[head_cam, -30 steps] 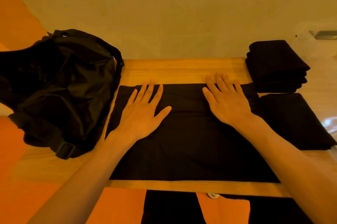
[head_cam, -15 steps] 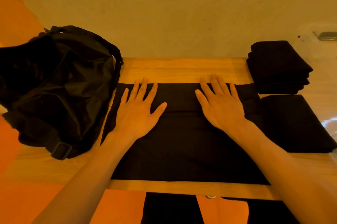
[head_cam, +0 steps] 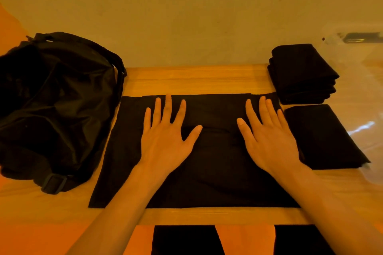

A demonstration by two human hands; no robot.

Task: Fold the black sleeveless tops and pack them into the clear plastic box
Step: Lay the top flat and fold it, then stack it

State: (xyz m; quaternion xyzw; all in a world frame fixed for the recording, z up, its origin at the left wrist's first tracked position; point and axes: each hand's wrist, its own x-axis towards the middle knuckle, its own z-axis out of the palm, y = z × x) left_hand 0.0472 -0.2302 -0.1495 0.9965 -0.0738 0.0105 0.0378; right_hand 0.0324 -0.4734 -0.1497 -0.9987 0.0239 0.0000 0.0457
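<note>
A black sleeveless top (head_cam: 213, 163) lies spread flat on the wooden table (head_cam: 196, 77), its far edge folded over. My left hand (head_cam: 165, 140) rests flat on its left half with the fingers spread. My right hand (head_cam: 267, 140) presses flat on its right half. A stack of folded black tops (head_cam: 300, 74) stands at the far right, and another folded black top (head_cam: 323, 136) lies just in front of that stack. The clear plastic box (head_cam: 360, 64) sits at the right edge, faint and partly out of frame.
A large black bag (head_cam: 56, 107) with a buckled strap fills the left part of the table. A plain wall rises right behind the table. Black trouser legs (head_cam: 182, 240) show below the table's near edge.
Both hands have slid a little toward me over the top, smoothing it. The head camera has tilted slightly, so the table sits lower in view.
</note>
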